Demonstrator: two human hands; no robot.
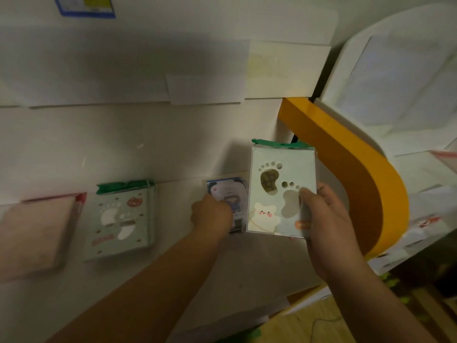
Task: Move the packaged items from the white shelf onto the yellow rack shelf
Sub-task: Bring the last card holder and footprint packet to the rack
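Pink pkg (37,233): far left on white shelf (173,149), lying flat, red strip along its top edge. Blurred, print unreadable.
Green pkg (121,219): just right of pink pkg, apart from it. Flat on shelf; green header strip on top, white footprint cut-outs, small round face sticker upper right.
Left hand (212,214): reaches fwd over shelf, fingers curled down onto blue pkg (228,194). Grip looks closed on its lower left part; fingertips hidden behind knuckles, so exact hold cannot be told.
Blue pkg: on shelf near back wall, between green pkg and held pkg. Partly covered by left hand and by held pkg's left edge.
Footprint pkg (282,191): held upright-ish above shelf, right of blue pkg. Clear box, green header strip, two footprint windows, white bear lower left, orange mark lower right.
Right hand (326,219): grips footprint pkg at its lower right corner, thumb on front face, other fingers behind, not visible.
Yellow rack (358,181): curved yellow edge just right of held pkg, not touching it. White tiers beyond, w/ a red-printed item, blurred.
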